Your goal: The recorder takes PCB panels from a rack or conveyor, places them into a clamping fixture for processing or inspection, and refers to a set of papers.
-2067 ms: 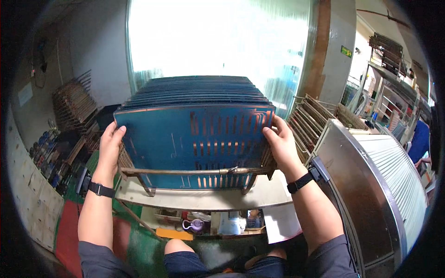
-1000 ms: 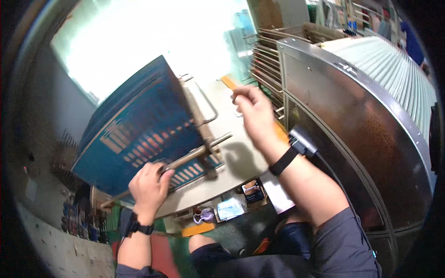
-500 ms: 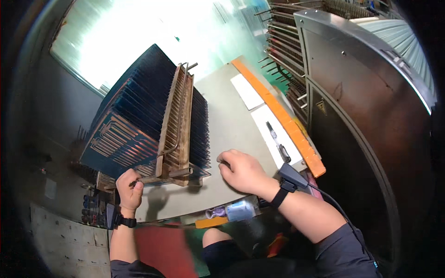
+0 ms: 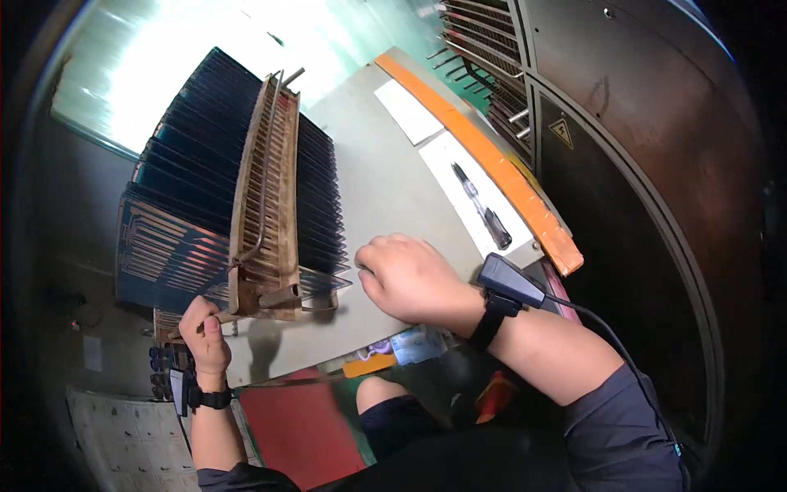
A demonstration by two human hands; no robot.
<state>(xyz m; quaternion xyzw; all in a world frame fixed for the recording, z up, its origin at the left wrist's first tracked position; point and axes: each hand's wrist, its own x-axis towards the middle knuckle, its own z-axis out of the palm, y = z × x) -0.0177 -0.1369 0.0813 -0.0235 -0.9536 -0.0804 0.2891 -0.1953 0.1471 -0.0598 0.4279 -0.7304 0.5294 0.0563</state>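
Note:
A worn metal rack [image 4: 270, 197] stands on the grey tabletop, with many thin dark blue circuit boards [image 4: 193, 139] standing side by side in its slots. The nearest board shows copper-coloured tracks. My left hand [image 4: 205, 332] is closed round a rod at the rack's near left end, thumb on top. To the right of the rack, my right hand [image 4: 418, 275] hovers over the tabletop, its fingers curled in. It is close to the boards' near right corner but apart from them. Its fingertips are turned away, so anything in them is hidden.
White paper sheets [image 4: 408, 112] and a black marker pen [image 4: 479, 205] lie by the table's orange edge strip [image 4: 484, 148]. A dark metal cabinet [image 4: 623, 164] and another rack [image 4: 484, 41] stand beyond at right. Below the near edge are a blue packet [image 4: 416, 346] and a red mat [image 4: 303, 435].
The view has shifted, so the rack and table appear farther up and left. My left hand keeps its hold on the rod; my right hand stays curled beside the rack.

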